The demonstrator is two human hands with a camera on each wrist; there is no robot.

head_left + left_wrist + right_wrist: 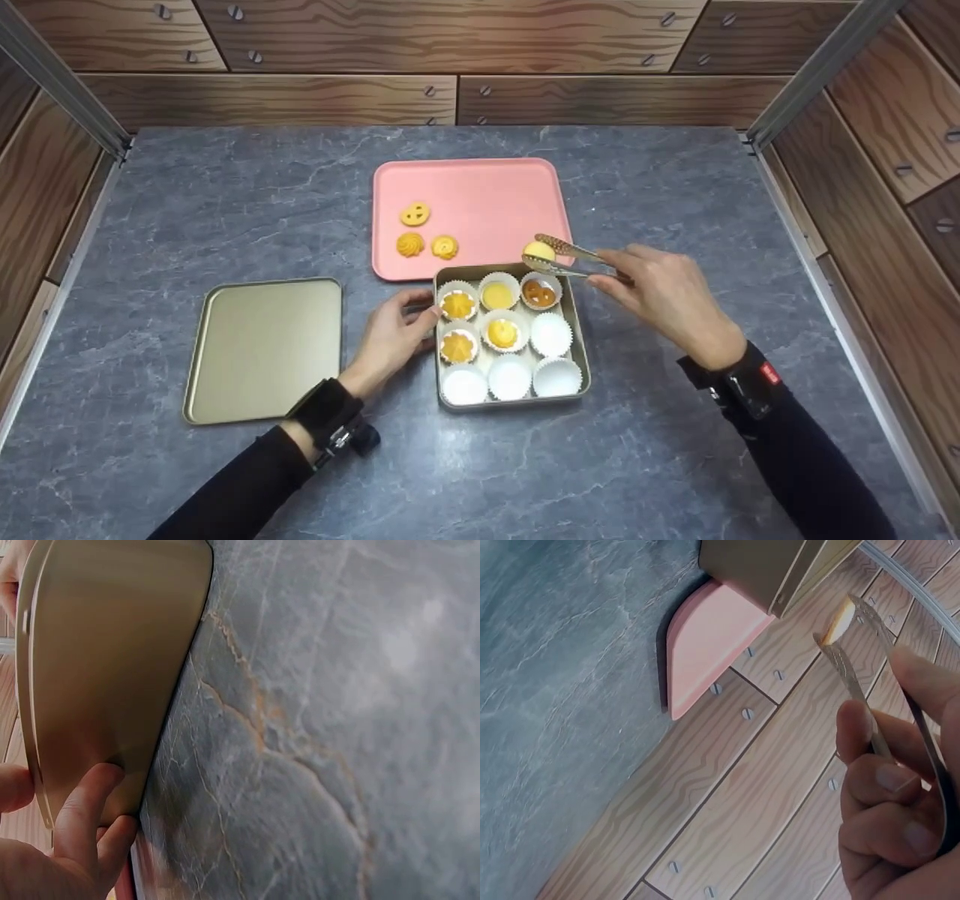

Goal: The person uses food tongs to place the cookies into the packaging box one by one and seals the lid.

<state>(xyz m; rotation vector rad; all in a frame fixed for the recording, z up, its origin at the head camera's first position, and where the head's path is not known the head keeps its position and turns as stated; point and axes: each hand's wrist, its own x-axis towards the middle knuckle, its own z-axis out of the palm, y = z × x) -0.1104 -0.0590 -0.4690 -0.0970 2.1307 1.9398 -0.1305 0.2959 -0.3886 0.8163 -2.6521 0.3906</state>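
Observation:
My left hand [390, 334] holds the left side of a square gold tin [513, 405]. Its thumb lies at the rim [28, 690] and its fingers rest against the outer wall. With my right hand [675, 296] I grip metal tongs [564, 246], whose tips pinch a round pale-yellow cookie [539, 250]. The cookie is raised above the tin's far right corner. White paper cups [551, 335] line the tin in rows. Several in the back and middle rows hold cookies, among them a pretzel-shaped one [538, 293]; the front row's cups have nothing in them.
Behind the tin lies a pink tray [495, 199], with a holed cookie [415, 214] and two swirled cookies [410, 244] on its left part. The tin's flat gold lid [266, 352] lies to the left on the grey marbled table [637, 465]. Wood-patterned panels surround the table.

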